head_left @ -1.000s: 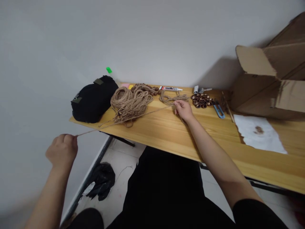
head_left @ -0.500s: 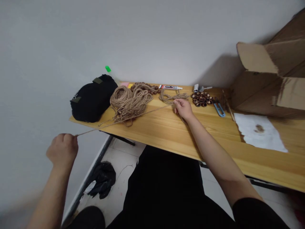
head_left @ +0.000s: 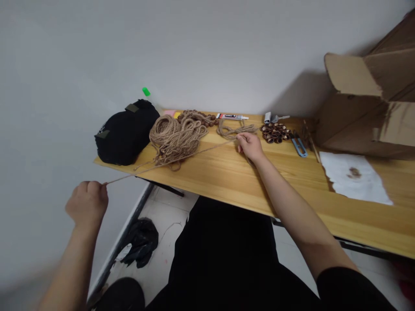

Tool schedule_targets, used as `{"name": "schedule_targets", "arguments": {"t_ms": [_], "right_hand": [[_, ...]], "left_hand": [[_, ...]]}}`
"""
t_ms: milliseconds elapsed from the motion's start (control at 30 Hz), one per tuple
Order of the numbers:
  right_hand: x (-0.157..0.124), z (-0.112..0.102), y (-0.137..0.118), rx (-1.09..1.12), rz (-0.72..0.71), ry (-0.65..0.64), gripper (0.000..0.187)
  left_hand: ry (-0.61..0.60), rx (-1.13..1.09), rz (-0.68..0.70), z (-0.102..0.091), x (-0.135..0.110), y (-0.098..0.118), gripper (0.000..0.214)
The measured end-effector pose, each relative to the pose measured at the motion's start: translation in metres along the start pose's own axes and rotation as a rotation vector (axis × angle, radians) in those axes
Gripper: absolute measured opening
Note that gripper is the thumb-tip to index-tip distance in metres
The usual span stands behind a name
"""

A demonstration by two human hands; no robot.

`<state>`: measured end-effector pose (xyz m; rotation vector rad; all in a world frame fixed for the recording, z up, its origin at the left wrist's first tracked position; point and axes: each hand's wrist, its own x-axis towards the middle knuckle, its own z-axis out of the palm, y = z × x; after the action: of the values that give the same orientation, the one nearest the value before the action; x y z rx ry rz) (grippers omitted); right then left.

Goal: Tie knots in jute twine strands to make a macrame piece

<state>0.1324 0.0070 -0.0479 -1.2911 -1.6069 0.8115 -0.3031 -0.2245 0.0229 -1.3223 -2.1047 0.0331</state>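
The jute strand (head_left: pixel 168 162) is stretching taut across the tabletop (head_left: pixel 227 181). The left hand (head_left: pixel 87 202) is pinching one end off the edge and the right hand (head_left: pixel 249 146) the other, both barely shifting since a second ago, so the tension is holding. Beyond are lying two jute bundles (head_left: pixel 173 137), one glue tube (head_left: pixel 231 117) and one pair of snips (head_left: pixel 298 146).

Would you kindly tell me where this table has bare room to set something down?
The table is bare along its front edge, between the right hand and the white paper. The back is crowded: black bag, twine coils, glue tube, wooden rings.
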Motion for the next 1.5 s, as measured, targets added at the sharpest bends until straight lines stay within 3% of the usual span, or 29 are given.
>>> {"name": "schedule_targets", "arguments": {"t_ms": [567,1200,1500], "right_hand": [[-0.001,0.0,-0.002,0.018,0.006,-0.005,0.03],[0.0,0.0,-0.001,0.016,0.013,0.011,0.029],[-0.003,-0.001,-0.008,0.036,0.048,0.007,0.028]], "left_hand": [[-0.079,-0.07,-0.068,-0.01,0.001,0.007,0.032],[-0.185,-0.055,0.011,-0.009,-0.004,0.019,0.033],[-0.364,-0.029,0.087,-0.005,-0.008,0.024,0.03]]}}
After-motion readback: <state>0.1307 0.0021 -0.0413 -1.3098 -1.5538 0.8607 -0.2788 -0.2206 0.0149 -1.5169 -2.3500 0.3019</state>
